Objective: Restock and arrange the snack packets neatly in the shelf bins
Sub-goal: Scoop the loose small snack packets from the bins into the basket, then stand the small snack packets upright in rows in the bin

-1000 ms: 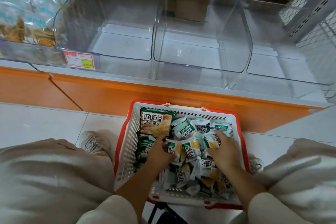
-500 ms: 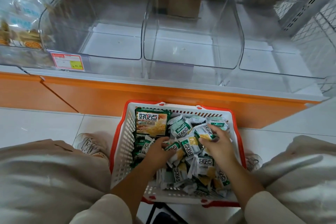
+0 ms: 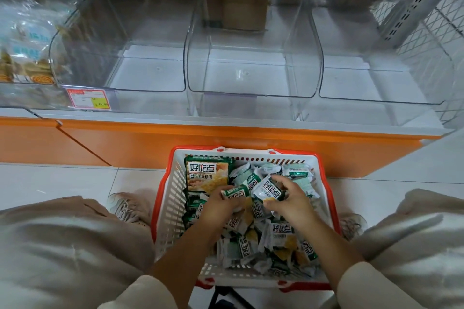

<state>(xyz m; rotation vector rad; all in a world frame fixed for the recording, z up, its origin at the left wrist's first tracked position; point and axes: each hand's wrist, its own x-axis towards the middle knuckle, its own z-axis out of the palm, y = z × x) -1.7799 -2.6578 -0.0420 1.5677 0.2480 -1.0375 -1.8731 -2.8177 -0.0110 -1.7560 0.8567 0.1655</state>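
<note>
reaching down into the basket (image 3: 167,198) with both forearms, sleeves pushed back, knees either side

left hand (image 3: 218,206): knuckles up, fingers curled, pinching a small green-and-white packet (image 3: 234,193) by its edge
right hand (image 3: 291,204): thumb and fingers curled round a second small packet (image 3: 266,189), tilted, printed face up
the two hands are close together, just above the heap of loose packets (image 3: 281,238) that fills the basket

packets: glossy crinkled film, pillow-shaped, crimped ends, green, white and yellow print
larger flat packet (image 3: 207,174) of the same brand stands against the basket's far-left corner
basket: rigid plastic, white slotted walls, red rim, set on pale glossy floor tiles (image 3: 62,180) in front of the orange shelf base (image 3: 175,143)

clear bins (image 3: 251,83): three side by side on the shelf, hard transparent plastic, curved front walls, flat floors
red-and-yellow price label (image 3: 89,99) on the front of the left one; further left, blurred bagged snacks (image 3: 22,40)
</note>
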